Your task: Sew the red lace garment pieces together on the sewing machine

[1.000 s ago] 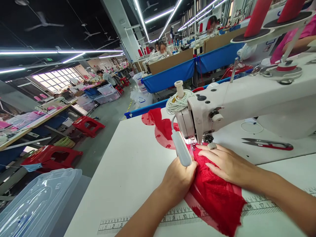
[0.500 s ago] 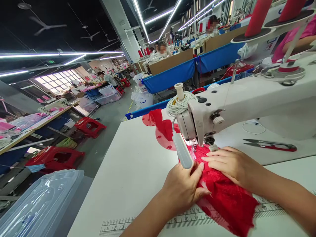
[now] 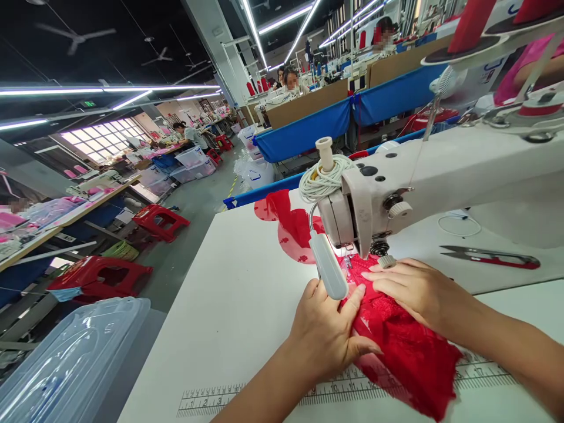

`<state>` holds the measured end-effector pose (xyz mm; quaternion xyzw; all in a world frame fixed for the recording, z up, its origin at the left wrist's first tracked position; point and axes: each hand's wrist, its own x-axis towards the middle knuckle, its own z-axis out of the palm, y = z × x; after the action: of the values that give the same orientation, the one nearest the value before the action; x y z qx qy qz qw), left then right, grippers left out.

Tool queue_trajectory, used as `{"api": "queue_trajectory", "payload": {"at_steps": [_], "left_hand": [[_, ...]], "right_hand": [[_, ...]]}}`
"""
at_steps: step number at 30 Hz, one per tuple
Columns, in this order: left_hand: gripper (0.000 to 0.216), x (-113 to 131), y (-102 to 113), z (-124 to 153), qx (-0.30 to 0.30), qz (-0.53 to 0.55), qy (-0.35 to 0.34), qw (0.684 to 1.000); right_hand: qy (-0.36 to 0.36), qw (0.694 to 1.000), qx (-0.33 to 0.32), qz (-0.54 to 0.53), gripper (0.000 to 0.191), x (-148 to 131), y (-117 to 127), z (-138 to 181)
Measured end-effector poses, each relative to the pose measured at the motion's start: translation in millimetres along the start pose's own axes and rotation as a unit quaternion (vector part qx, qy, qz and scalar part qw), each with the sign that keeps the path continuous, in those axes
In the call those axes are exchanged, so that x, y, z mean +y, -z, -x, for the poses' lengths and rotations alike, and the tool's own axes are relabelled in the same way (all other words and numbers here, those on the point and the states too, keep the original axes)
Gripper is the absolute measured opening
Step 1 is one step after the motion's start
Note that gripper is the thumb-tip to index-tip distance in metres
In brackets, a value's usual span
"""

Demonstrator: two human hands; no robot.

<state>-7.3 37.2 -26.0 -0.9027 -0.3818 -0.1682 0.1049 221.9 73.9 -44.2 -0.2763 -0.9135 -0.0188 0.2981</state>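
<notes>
Red lace fabric (image 3: pixel 409 346) lies under the presser foot (image 3: pixel 348 262) of a white sewing machine (image 3: pixel 458 176) and drapes toward me over the table. My left hand (image 3: pixel 326 329) rests on the fabric's left edge, thumb and a finger stretched apart; the lamp hides part of its other fingers. Flat on the lace, just right of the needle area, lies my right hand (image 3: pixel 414 291) with its fingers extended. A small grey lamp (image 3: pixel 328 267) hangs between the machine head and my left hand. More red sheer fabric (image 3: pixel 295 229) is spread behind the machine head.
Thread snips (image 3: pixel 491 257) lie right of the machine head. A printed ruler strip (image 3: pixel 233 395) crosses the white table (image 3: pixel 229 294) near me. Red thread cones (image 3: pixel 471 26) stand above. A clear plastic bin (image 3: pixel 74 352) and red stools (image 3: pixel 99 279) are left; other people sit behind.
My view has shifted slightly, so the machine appears a little farther right. Both hands stay on the red lace in almost the same pose.
</notes>
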Motion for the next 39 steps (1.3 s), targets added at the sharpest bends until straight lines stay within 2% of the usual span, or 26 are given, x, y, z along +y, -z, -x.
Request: {"api": "queue_trajectory", "payload": {"at_steps": [11, 17, 21, 25, 28, 32, 39], "left_hand": [[0.081, -8.0, -1.5, -4.0, -0.004, -0.026, -0.003, 1.0], [0.078, -13.5, -1.9, -7.0, 0.001, -0.019, 0.0, 1.0], [0.084, -16.1, -0.5, -10.5, 0.006, 0.014, -0.062, 0.998], [0.075, -14.6, 0.3, -11.9, -0.03, 0.048, -0.115, 0.992], [0.067, -12.7, 2.5, -11.7, -0.04, 0.052, -0.09, 0.994], [0.065, -11.7, 6.9, -10.8, -0.061, 0.06, -0.04, 0.995], [0.062, -9.3, 9.2, -7.9, -0.038, 0.021, -0.057, 0.997]], "right_hand": [[-0.023, 0.999, -0.03, -0.015, 0.028, 6.2, -1.3, -9.0], [-0.046, 0.998, -0.019, -0.033, 0.024, 7.4, -5.6, -11.8], [-0.03, 0.999, -0.03, -0.033, 0.025, 8.6, -2.4, -16.2], [0.019, 1.0, -0.018, -0.008, 0.032, 8.4, 1.3, -12.2], [0.051, 0.999, 0.002, -0.001, 0.041, 3.2, 2.1, -5.6], [0.047, 0.998, 0.004, -0.031, 0.033, -4.2, 3.7, -2.9], [0.032, 0.999, 0.02, -0.017, 0.034, -1.6, 8.1, -5.9]]}}
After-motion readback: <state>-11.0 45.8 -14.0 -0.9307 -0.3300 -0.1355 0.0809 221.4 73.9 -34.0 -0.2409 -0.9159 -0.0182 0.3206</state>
